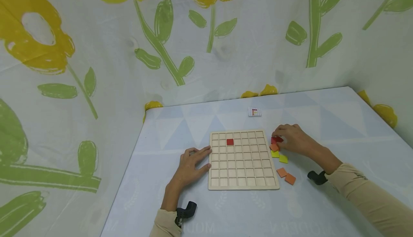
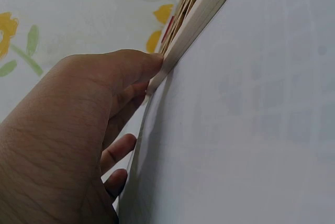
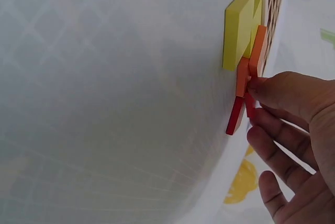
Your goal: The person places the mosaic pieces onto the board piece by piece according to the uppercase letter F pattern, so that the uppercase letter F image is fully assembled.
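Note:
A square wooden grid board lies on the table, with one red tile in a cell of its second row. My left hand rests at the board's left edge, fingers fairly straight and thumb and fingertips against the rim. Just off the board's right edge, my right hand is over a small pile of square tiles. Its thumb and index finger pinch a red tile, which stands tilted beside orange tiles. A second red tile leans below, and yellow tiles lie by the orange ones.
Two loose orange tiles lie near the board's lower right corner. Behind the board is a small card printed with a coloured grid pattern. A flower-patterned cloth hangs behind the table's back edge.

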Available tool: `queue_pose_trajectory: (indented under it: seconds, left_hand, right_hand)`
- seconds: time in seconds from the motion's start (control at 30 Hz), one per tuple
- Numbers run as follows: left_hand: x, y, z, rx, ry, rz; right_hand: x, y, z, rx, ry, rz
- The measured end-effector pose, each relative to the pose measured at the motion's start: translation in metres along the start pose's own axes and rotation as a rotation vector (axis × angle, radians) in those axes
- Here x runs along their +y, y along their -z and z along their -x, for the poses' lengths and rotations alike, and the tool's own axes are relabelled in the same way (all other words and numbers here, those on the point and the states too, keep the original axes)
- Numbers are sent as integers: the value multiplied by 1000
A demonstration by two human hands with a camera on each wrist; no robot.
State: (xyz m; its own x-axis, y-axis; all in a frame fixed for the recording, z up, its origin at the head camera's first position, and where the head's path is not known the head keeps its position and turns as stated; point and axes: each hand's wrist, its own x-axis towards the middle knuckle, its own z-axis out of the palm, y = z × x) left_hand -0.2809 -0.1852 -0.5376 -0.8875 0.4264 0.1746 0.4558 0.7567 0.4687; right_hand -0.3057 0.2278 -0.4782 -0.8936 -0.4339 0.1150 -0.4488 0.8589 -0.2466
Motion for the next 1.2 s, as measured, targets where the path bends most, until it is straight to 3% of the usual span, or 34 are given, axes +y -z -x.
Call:
queue_pose_trajectory:
  seconds: [0.67, 1.03, 1.2]
  left_hand:
    - [-1, 0, 0, 1, -12, 13]
    - [-3, -1, 1, -4, -12, 14]
    - [-4, -1, 0, -4, -12, 13]
  right_hand:
    - [4, -1, -5, 78, 59, -10]
    - [-11, 6, -13, 53, 75, -87]
    - [-19, 6, -20, 78, 115, -109]
